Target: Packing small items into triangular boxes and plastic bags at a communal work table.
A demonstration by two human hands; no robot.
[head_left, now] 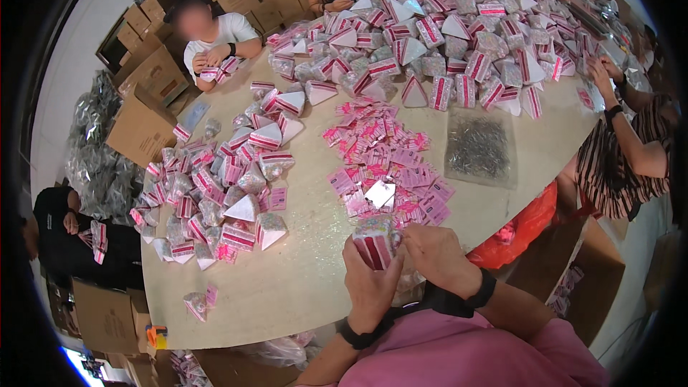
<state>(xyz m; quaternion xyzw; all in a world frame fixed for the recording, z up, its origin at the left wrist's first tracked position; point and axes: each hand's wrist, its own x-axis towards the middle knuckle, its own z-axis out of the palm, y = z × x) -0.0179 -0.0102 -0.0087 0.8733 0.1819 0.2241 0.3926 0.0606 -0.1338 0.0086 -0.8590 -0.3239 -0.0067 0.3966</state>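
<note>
pink sleeves fill the bottom edge, and both hands come up from there wearing black wristbands. left hand (369, 283) is wrapped around a small clear packet (374, 240) with a pink and white striped card header, fingers closed on its lower half. right hand (438, 254) is just beside it, fingers curled in against the packet's right edge, so both are clamped on the same packet, held right above the near edge of the pale counter (301, 287).

straight ahead of the hands sits a loose spread of pink cards (383, 161), with one white card lying on top. off to the left of the left hand there's a heap of finished triangular packets (229, 186). past the right hand, further out, a clear bag of dark small bits (479, 147). a way bigger pile of packets (459, 36) covers the far side. other people sit around the counter, cardboard boxes (143, 93) stacked behind them.
</note>
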